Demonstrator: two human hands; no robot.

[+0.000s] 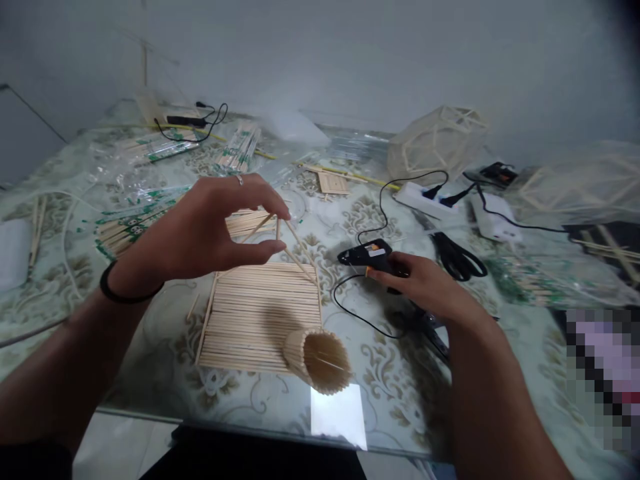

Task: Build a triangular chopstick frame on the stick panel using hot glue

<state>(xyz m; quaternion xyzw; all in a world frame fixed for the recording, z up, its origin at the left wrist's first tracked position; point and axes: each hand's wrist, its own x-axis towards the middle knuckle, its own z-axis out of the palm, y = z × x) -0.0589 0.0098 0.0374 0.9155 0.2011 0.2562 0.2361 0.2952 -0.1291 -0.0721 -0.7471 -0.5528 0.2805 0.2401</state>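
Note:
My left hand pinches a short wooden stick between thumb and forefinger, above a flat panel of wooden sticks. Thin sticks slope from near the fingertips to the panel's far right corner; whether they are joined to the pinched stick I cannot tell. My right hand is closed around a black glue gun, its nozzle pointing left. On the panel's near right corner, a tilted cup of wooden sticks shows its hollow inside, with fine threads across it.
Loose sticks and plastic packets lie at the left and back. A power strip and scissors are right of the glue gun. Behind stands a lattice stick shape. A black cord loops over the glass-topped table.

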